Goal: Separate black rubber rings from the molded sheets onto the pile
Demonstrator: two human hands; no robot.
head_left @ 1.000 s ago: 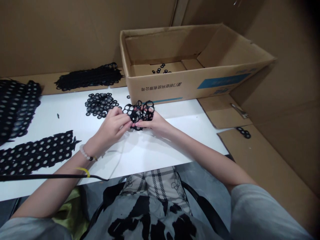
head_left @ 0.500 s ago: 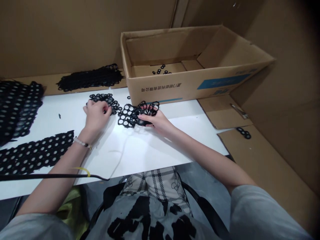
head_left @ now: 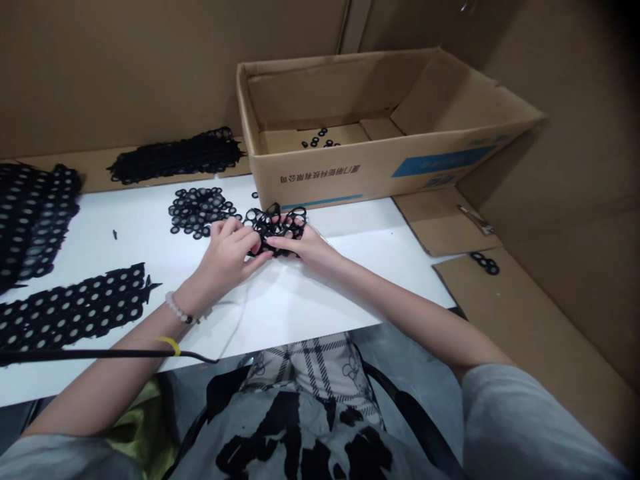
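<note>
My right hand (head_left: 313, 248) is closed on a bunched black perforated sheet (head_left: 273, 227), thumb on top, above the white tabletop. At the left edge of that sheet is my left hand (head_left: 230, 250), its fingers bent and touching the black material; whether they pinch a small piece is hidden. A loose pile of small black rings (head_left: 199, 208) lies just behind and left of my left hand. Farther left, a flat black strip with rows of round pale spots (head_left: 75, 307) rests on the white surface.
A big open cardboard box (head_left: 320, 177) with several black rings inside stands at the back. Stacked black sheets (head_left: 35, 220) lie at the left, more (head_left: 175, 157) behind. Tweezers (head_left: 475, 219) and joined rings (head_left: 485, 263) lie right. A dark rod (head_left: 100, 355) crosses the lower left.
My left hand has moved right from the ring pile to the held sheet, uncovering the pile. The sheet is more bunched up in my right hand, which has shifted slightly left.
</note>
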